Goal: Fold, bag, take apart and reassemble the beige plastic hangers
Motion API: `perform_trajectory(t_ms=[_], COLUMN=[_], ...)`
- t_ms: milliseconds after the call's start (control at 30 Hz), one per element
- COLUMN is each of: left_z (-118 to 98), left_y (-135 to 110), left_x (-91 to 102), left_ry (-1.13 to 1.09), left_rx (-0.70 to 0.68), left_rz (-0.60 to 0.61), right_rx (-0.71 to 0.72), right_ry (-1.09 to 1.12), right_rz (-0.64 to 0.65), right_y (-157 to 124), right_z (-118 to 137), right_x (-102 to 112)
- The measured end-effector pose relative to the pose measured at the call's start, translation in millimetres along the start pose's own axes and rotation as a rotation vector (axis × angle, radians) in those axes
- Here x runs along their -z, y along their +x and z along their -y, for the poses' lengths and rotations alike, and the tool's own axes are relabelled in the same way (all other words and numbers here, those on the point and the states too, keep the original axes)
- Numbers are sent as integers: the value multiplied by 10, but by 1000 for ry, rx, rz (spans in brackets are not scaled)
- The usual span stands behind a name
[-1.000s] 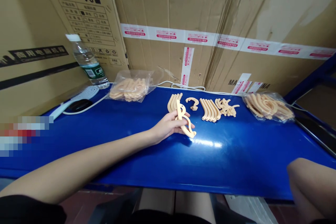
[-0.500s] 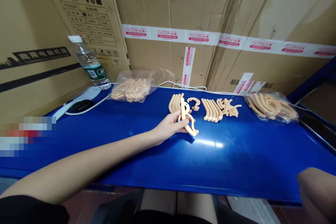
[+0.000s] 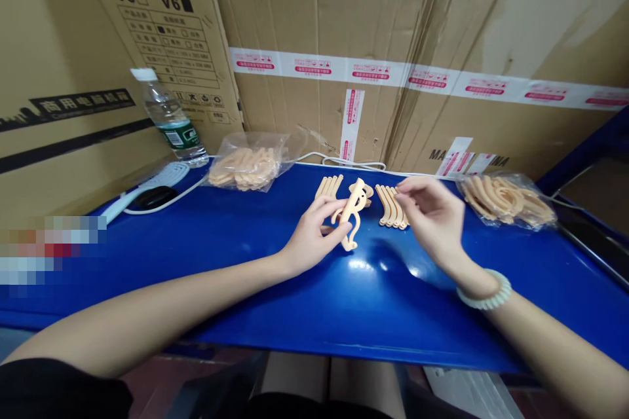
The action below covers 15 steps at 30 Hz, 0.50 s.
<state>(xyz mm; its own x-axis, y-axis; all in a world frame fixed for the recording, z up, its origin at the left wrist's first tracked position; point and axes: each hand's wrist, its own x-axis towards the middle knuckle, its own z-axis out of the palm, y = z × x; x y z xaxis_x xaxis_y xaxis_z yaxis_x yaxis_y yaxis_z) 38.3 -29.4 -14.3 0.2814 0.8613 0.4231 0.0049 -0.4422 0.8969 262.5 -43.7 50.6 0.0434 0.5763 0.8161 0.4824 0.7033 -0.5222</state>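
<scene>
My left hand [image 3: 312, 239] is closed around a cream plastic folding hanger [image 3: 352, 204], with its curved arms and hook bunched together above the table. Behind it lies a row of curved hanger arms [image 3: 328, 187], partly covered by my fingers. A hook piece shows only in part behind the held hanger. To the right, a second row of hanger arms [image 3: 386, 207] lies side by side. My right hand [image 3: 435, 219] is over that row's right end, thumb and forefinger pinched together. Whatever may be between those fingertips is hidden.
Clear bags of cream plastic parts lie at the left back [image 3: 246, 167] and at the right [image 3: 506, 200]. A water bottle [image 3: 174, 124], a hairbrush [image 3: 164, 175] and a black oval object [image 3: 154, 197] stand or lie at left. Cardboard boxes [image 3: 314, 6] rise behind the blue table [image 3: 295, 314].
My right hand has come in from the lower right edge to the loose parts and its fingers have closed. The hanger in my left hand has turned more upright.
</scene>
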Motion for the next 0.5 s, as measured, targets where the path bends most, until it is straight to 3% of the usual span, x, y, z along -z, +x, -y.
perform_trajectory(t_ms=[167,267,367,500], left_z=[-87,-108,-110,-145], left_y=[-23,-50,-82,-105], left_x=[38,41,30,15], left_ry=[90,124,141,120], left_rx=[-25,-48,-61,-49], left_rz=[9,49,86,115], right_rx=[-364,-454,-481,-405], right_ry=[379,413,373,307], right_rz=[270,375,377,282], right_y=[-221,-308,-356,-383], right_z=[-167,-70,39,37], right_x=[-259,-324,-335,-330])
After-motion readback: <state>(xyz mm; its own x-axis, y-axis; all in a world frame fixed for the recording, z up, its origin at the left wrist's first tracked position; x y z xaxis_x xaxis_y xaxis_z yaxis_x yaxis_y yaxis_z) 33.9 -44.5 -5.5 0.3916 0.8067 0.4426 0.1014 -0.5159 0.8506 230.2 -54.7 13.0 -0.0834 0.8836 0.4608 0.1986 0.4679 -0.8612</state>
